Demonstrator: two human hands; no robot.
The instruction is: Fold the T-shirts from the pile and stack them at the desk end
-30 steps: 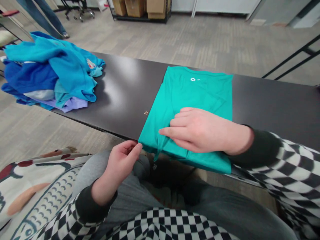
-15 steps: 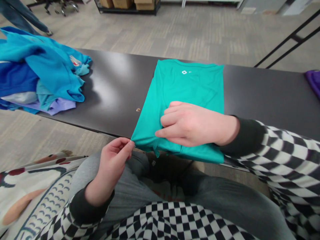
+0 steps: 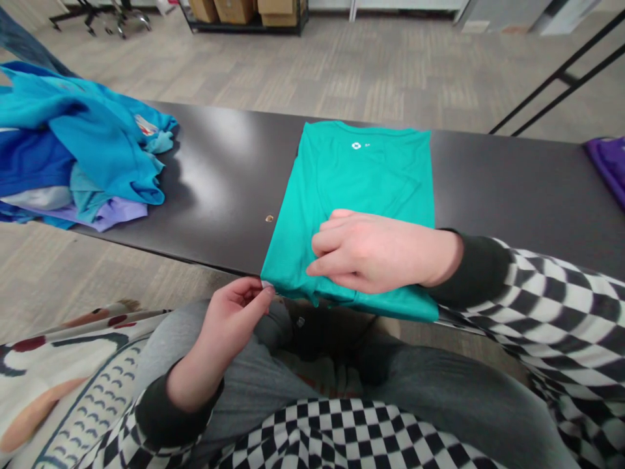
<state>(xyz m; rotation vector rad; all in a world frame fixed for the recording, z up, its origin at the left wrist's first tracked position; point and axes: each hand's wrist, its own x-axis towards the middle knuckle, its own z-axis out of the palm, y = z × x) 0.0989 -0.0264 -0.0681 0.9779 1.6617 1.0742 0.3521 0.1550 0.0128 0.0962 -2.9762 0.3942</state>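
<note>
A folded teal T-shirt (image 3: 364,176) lies on the dark table (image 3: 508,189), with a small white logo near its far edge. My right hand (image 3: 375,253) sits on the near part of the shirt, its fingers curled over the fabric. My left hand (image 3: 229,332) is at the table's near edge, pinching the shirt's near left corner between thumb and fingers. Part of the shirt's lower area is hidden under my right hand.
A heap of blue, turquoise and lilac clothes (image 3: 73,150) lies at the table's left end. A purple garment (image 3: 608,163) lies at the right edge. My grey-trousered legs (image 3: 415,384) are below the table edge, and black metal rails (image 3: 561,78) stand beyond it.
The whole scene has drifted left and up in view as my head moved. Both hands stay on the shirt, and the left still pinches the corner.
</note>
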